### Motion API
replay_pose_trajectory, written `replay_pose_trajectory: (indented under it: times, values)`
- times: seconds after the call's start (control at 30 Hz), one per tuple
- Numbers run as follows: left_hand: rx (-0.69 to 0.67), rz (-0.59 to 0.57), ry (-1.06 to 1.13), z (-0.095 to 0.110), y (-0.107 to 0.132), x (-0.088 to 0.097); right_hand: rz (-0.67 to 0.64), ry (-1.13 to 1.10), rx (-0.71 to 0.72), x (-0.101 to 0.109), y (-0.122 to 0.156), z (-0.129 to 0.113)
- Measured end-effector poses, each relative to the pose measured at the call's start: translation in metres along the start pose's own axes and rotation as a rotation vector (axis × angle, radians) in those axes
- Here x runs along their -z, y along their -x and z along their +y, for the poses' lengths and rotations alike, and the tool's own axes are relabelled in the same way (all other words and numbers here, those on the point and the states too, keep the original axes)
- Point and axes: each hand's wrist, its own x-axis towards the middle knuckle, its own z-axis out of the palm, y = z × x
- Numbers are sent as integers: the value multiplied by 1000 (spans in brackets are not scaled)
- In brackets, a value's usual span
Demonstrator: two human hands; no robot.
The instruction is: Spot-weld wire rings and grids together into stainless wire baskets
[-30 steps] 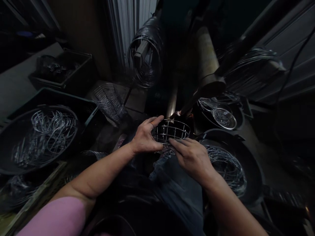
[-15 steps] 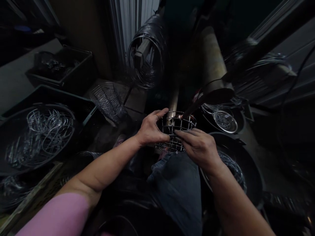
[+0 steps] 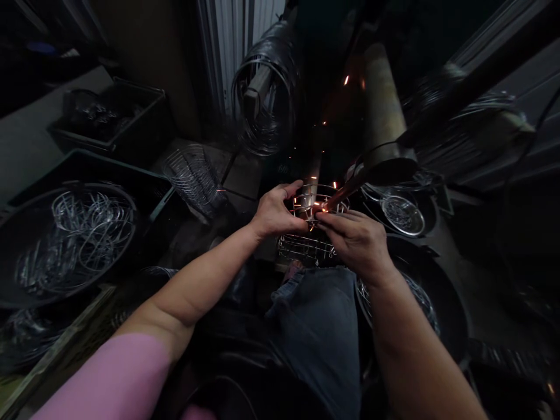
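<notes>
Between my hands is a round wire basket [image 3: 306, 246], its rings and uprights of shiny metal. My left hand [image 3: 280, 211] is curved around its left side, thumb low and fingers at the upper rim. Pinched at the near side of the basket, my right hand [image 3: 356, 236] has its fingertips close to a glowing contact point. A slanting copper-coloured electrode rod [image 3: 343, 193] meets the wire there, and orange sparks fly off. The lower electrode post [image 3: 311, 184] stands inside the basket's ring. Whatever small piece my right fingertips may pinch is hidden.
Left, a black tub [image 3: 126, 245] holds tangled wire pieces, near a dark crate [image 3: 114, 143] and a wire basket stack [image 3: 192, 175]. Ahead hang wire coils [image 3: 262, 105]. Right stand a thick machine cylinder [image 3: 385, 99], a metal bowl [image 3: 402, 216] and another black tub [image 3: 455, 303].
Sparks have appeared where the rod meets the wire. The basket's ring has risen slightly with both hands, and its lower part now shows below them.
</notes>
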Motion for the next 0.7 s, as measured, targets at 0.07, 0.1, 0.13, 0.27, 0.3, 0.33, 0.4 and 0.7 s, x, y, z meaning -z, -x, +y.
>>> replay_pose_trajectory:
  times: [0.07, 0.1, 0.13, 0.27, 0.3, 0.33, 0.4, 0.7]
  values:
    - [6, -12, -4, -1, -1, 0, 74, -65, -48, 2, 4, -3]
    - [10, -24, -14, -1, -2, 0, 133, -93, -84, 4, 7, -5]
    - [13, -31, -26, 0, -4, 1, 201, -113, -123, 5, 10, -8]
    - [30, -16, -43, 2, -15, 1, 375, -104, -265, 8, 26, -13]
    - [33, -2, -42, 2, -18, 0, 384, -99, -298, 7, 30, -12]
    - [34, 7, -40, 2, -20, 0, 392, -101, -336, 6, 34, -10]
    - [40, 18, -35, 2, -23, 0, 418, -119, -420, 2, 41, -4]
    - [113, -124, 339, -15, -50, 32, 235, -59, -604, -10, 11, 80]
